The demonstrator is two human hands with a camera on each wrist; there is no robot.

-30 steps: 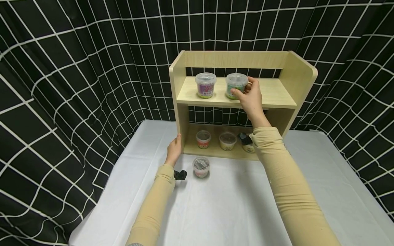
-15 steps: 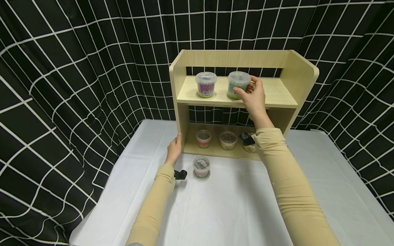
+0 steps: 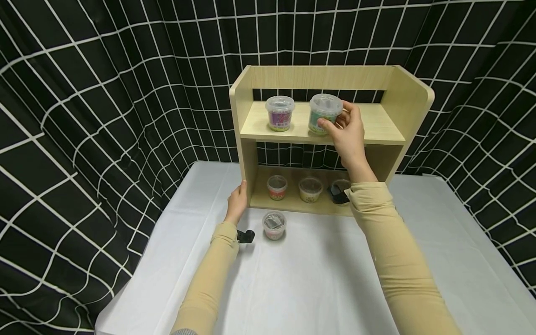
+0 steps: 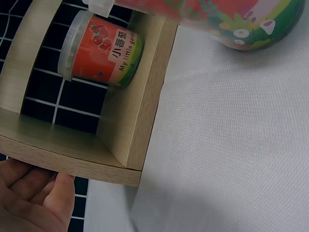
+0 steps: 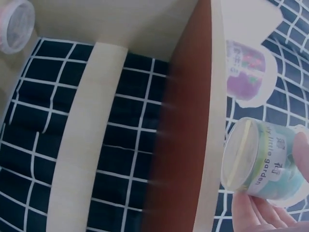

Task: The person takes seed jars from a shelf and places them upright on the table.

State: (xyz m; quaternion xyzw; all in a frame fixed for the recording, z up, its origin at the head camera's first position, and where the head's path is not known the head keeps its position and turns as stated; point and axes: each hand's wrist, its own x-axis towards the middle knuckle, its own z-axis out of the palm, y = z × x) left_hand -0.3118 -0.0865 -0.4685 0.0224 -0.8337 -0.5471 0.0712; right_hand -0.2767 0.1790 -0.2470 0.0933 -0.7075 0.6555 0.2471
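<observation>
My right hand grips a clear-lidded plastic tub with a green label, thumb in front and fingers round its right side. It is tilted at the front of the upper shelf board; its base shows beside the board edge in the right wrist view, where the same tub reads "little garden". A purple-labelled tub stands upright to its left on the upper board. My left hand rests against the outside of the shelf's left side panel, thumb up, fingers partly hidden.
The pale wooden shelf stands on a white-covered table. Its lower level holds a red tomato tub, a yellowish tub and another tub partly behind my wrist camera. A pink tub stands in front; gridded black curtains surround everything.
My right hand has moved slightly right and up with the green-labelled tub, which now leans more. My left hand has kept its place at the side panel.
</observation>
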